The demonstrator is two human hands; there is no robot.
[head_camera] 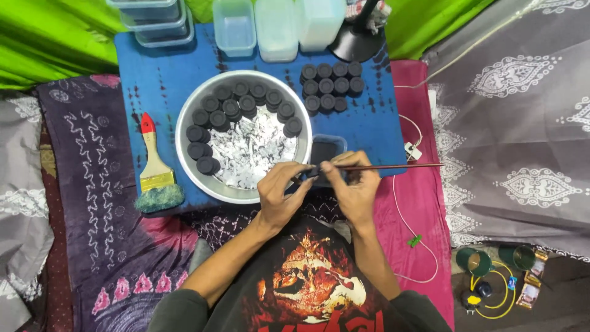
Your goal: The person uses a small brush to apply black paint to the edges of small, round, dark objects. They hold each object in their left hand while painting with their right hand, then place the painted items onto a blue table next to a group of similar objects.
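Beside the metal bowl (187, 117), both hands (279, 193) pinch a thin stick (393, 166)

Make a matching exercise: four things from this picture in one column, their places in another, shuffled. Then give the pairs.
Things:
1. paintbrush
2. metal bowl
3. clear tubs
4. thin stick

Places:
A. far edge of the blue board
B. in the right hand
C. middle of the board, holding black discs
D. left of the bowl

Pairs: 1-D, 2-C, 3-A, 4-B
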